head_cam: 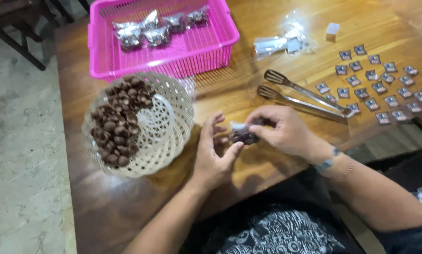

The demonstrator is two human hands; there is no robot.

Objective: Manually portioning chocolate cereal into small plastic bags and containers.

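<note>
Here both hands, left hand [214, 157] and right hand [281, 129], have their grip pinched on a small clear pouch [242, 134] of brown sweets.

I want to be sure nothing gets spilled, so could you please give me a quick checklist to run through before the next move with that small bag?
1. Small clear bag of brown pieces held by both hands: ok; left hand beneath, right hand pinching the top.
2. Bag sealed: cannot tell; the fingers hide its top.
3. Brown pieces left in the white woven basket: ok.
4. Room in the pink basket beside the filled packets: ok.
5. Metal tongs within reach: ok, lying on the wooden table.
6. Small labels laid out: ok.
</note>
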